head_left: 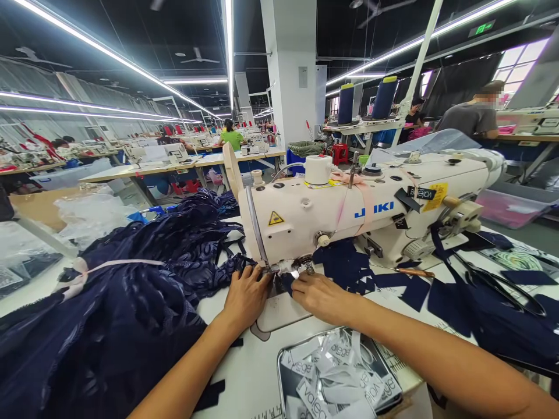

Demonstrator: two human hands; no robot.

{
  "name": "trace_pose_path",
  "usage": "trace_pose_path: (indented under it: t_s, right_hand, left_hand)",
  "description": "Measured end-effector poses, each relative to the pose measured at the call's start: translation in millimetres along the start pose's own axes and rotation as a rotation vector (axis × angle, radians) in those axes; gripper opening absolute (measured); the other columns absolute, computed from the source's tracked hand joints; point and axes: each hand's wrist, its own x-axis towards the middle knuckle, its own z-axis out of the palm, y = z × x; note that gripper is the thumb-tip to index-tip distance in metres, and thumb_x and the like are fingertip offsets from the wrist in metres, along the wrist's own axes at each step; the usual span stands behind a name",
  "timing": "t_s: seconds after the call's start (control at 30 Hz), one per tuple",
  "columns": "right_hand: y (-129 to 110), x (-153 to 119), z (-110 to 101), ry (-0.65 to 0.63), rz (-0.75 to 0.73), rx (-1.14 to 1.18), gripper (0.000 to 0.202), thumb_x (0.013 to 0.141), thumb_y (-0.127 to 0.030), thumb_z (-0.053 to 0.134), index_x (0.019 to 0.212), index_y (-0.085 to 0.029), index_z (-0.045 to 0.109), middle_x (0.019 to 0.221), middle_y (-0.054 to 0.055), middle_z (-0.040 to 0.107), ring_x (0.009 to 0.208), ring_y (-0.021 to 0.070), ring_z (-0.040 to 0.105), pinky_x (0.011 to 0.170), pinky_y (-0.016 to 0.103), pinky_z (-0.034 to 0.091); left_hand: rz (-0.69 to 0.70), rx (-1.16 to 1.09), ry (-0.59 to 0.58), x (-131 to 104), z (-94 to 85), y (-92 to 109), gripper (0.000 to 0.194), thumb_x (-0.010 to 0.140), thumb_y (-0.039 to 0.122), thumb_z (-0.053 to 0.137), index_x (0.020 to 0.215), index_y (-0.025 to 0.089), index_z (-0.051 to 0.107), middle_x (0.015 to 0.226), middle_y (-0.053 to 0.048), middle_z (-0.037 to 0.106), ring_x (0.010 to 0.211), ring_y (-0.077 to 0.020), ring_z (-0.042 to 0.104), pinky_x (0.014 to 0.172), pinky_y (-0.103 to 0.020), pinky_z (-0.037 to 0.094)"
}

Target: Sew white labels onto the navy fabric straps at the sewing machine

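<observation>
Both hands work close to the needle area of a white JUKI sewing machine [301, 215]. My left hand [248, 295] lies just left of the presser foot, its bent fingers closed on the edge of the navy fabric [218, 273], with the fingertips partly hidden. To the right of the needle, my right hand [325, 298] has its fingers pressed together on a small navy fabric piece [287, 283]. That piece reaches under the machine head, where the foot hides part of it. A large bundle of navy garments [131, 291] trails off to the left, loosely bound with a pale strip.
A metal tray [282, 372] of white printed labels stands in front. Navy fabric scraps [345, 265], a wooden-handled tool [414, 272] and black scissors [502, 285] lie right. Navy thread cones [346, 105] stand behind. Other people sit at machines farther back.
</observation>
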Motion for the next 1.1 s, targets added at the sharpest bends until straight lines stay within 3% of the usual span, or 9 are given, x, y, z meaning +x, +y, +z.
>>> trace_pose_path:
  t_s: [1.1]
  right_hand:
    - [-4.6, 3.7, 8.5, 0.036, 0.01, -0.036, 0.011, 0.082, -0.009, 0.046, 0.078, -0.012, 0.055, 0.08, 0.006, 0.053, 0.074, 0.0181, 0.048, 0.064, 0.03, 0.04]
  left_hand:
    - [-0.03, -0.031, -0.055, -0.5, -0.3, -0.3, 0.031, 0.082, 0.017, 0.036, 0.107, 0.024, 0.054, 0.101, -0.009, 0.057, 0.09, -0.0249, 0.047, 0.066, -0.036, 0.033]
